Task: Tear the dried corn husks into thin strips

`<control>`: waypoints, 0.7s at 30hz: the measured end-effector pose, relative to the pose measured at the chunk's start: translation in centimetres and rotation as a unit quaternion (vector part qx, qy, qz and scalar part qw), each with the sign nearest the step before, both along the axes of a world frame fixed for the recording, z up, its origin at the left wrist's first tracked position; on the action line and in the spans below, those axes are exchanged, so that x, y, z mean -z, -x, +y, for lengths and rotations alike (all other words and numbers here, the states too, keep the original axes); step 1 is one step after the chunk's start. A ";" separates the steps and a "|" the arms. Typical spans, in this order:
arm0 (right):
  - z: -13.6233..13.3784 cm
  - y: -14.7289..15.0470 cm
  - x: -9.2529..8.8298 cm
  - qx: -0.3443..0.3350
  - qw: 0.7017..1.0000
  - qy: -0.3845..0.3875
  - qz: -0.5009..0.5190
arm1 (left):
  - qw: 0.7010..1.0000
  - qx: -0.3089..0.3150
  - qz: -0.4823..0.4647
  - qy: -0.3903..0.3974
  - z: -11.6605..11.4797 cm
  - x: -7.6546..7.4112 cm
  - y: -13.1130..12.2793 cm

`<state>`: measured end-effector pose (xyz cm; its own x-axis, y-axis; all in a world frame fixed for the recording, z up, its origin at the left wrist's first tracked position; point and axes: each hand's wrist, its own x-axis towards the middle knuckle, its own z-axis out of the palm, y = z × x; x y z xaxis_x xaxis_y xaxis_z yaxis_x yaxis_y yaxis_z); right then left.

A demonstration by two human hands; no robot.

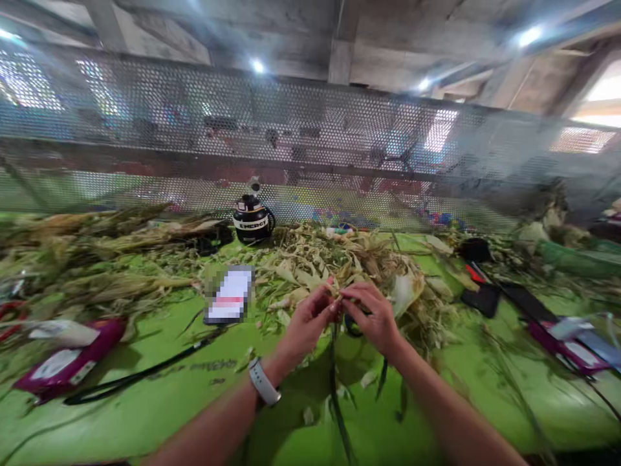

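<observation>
My left hand (310, 319) and my right hand (374, 317) meet over the green table (145, 414), fingertips pinched together on a strip of dried leaf (334, 292). Dark thin leaf strands (336, 382) hang down from between the hands. A heap of pale dried husks and leaves (339, 262) lies just beyond the fingers. A white watch (263, 383) sits on my left wrist.
A black jug with white lettering (252, 219) stands at the back by a perforated metal screen (310, 129). A blurred card (230, 294) lies left of the hands, a purple packet (72, 356) farther left, black cord (140, 372), dark tools (480, 294) and another packet (567, 336) right.
</observation>
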<state>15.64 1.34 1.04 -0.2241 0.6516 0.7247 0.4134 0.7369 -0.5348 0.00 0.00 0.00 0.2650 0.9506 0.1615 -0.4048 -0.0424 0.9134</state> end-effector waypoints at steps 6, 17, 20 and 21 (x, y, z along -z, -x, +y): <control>0.2 -0.7 -0.9 -0.068 0.969 0.231 0.046 | 1.000 -0.007 0.007 -0.007 -0.4 -0.7 0.2; 0.0 -0.8 -1.1 -0.048 0.983 0.168 -0.058 | 1.000 -0.003 -0.003 0.018 0.0 -0.5 -0.1; -0.1 -0.8 -1.1 -0.008 0.991 0.049 -0.123 | 0.998 -0.008 0.016 0.058 0.1 -0.6 0.0; -0.2 -0.8 -1.0 0.002 0.989 0.021 -0.149 | 0.997 -0.002 0.024 0.072 0.2 -0.6 0.0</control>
